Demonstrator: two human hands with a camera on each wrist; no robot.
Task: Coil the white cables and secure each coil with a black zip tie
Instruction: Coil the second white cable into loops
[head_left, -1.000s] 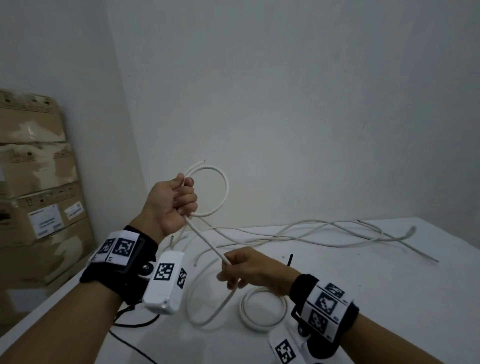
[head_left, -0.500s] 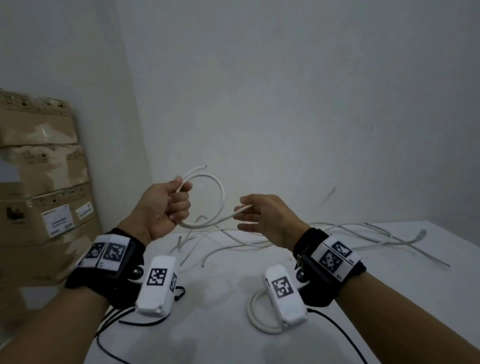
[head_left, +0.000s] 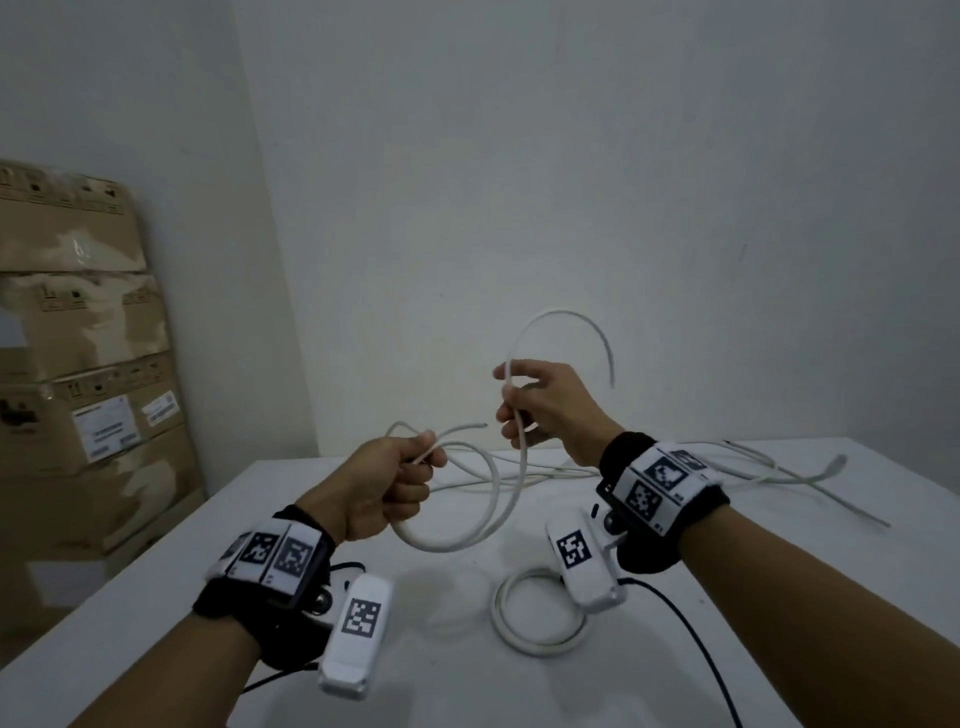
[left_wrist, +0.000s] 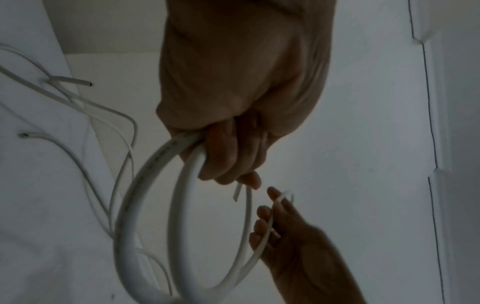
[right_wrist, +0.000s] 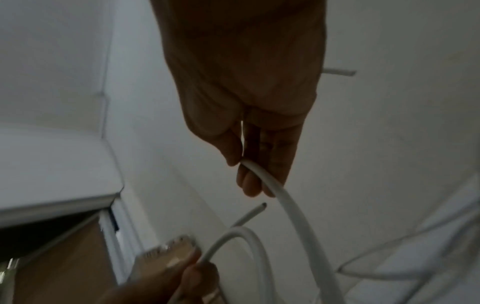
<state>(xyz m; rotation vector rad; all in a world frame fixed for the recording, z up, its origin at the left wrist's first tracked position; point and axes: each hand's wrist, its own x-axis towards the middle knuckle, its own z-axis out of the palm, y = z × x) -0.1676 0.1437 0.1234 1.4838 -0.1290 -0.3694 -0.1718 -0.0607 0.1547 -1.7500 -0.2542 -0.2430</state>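
White cable (head_left: 457, 538) gripped in the left hand (head_left: 387, 483), fist closed round the gathered turns, one finished loop hanging below the knuckles. Up and to the right, the right hand (head_left: 545, 402), fingers curled loosely round the same cable, guiding it rather than clamping. Changed within the last second: right hand risen from low near the worktop to above the left, dragging slack up into a high arch (head_left: 566, 322); left hand dropped from its raised position. Probably a second turn about to be laid into the left fist, so coiling well underway, no tie on this one yet. Short cut end (head_left: 470, 427) poking out between the two hands.

Further out, on the pale worktop (head_left: 779, 545): a finished coil (head_left: 535, 642) lying flat near the right wrist, loose cables (head_left: 769, 467) sprawled towards the far edge. No black tie clearly visible. Beyond, plain grey-white walls meeting in a corner, and stacked cardboard boxes (head_left: 88, 364) on the left.
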